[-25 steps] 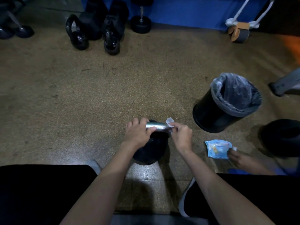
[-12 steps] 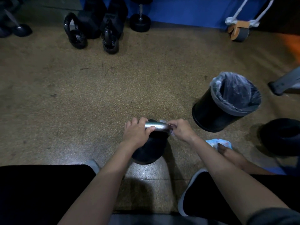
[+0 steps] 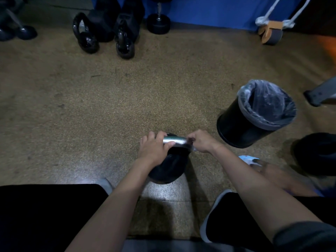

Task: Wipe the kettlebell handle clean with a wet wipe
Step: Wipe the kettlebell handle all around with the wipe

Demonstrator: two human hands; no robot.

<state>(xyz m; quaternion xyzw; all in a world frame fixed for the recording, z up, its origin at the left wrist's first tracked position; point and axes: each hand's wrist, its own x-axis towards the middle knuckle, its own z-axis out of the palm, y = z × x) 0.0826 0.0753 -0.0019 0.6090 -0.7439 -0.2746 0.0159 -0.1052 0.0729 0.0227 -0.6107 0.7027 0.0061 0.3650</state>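
Kettlebell (image 3: 169,170) on floor (image 3: 109,106), between the knees. Left hand (image 3: 154,148) wrapped over handle (image 3: 175,140), fingers clamped on its left end. Right hand (image 3: 200,140) at the right end, fingers pinched on wipe (image 3: 192,147) pressed to the metal. Bin (image 3: 254,115) well right of right fingers; wipe pack (image 3: 248,159) nearer, under the right forearm

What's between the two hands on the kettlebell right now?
In the head view, only a bare, shiny stretch of the handle lies between the left hand and the right hand, which presses the wipe at the handle's right end.
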